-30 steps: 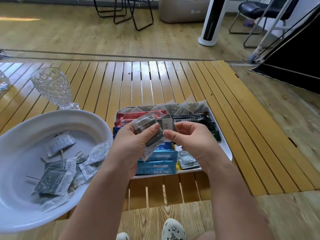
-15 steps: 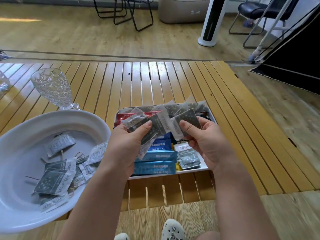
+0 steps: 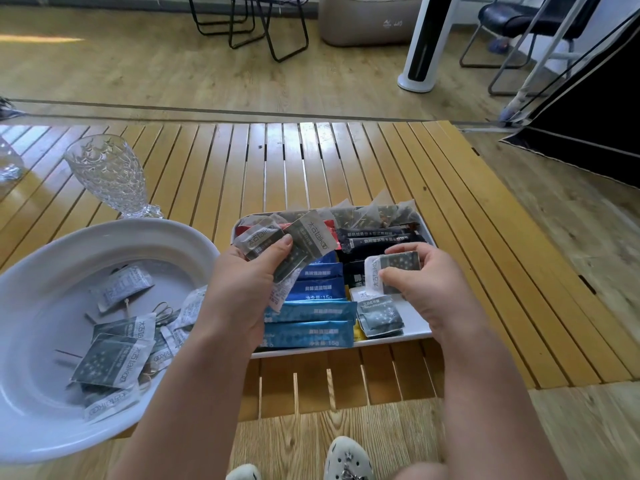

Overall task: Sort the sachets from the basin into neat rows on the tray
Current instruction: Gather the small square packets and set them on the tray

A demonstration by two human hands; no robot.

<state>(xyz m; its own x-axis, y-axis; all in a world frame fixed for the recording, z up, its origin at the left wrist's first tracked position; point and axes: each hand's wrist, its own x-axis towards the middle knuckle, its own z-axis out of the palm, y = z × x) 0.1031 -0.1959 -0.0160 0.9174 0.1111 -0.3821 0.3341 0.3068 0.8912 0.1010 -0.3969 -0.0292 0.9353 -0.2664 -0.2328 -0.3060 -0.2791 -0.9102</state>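
My right hand [image 3: 420,285] pinches one grey sachet [image 3: 398,268], long axis crosswise, directly above the tray [image 3: 427,230]'s grey stack [image 3: 379,317]; left hand [image 3: 249,271] grips spares [image 3: 291,247].

Basin [image 3: 41,441] rim cut off at left edge

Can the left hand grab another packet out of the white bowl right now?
Probably not yet. The left hand already grips a fan of grey sachets above the tray. The white basin sits just beside it with nothing blocking the loose sachets inside, but those fingers are full.
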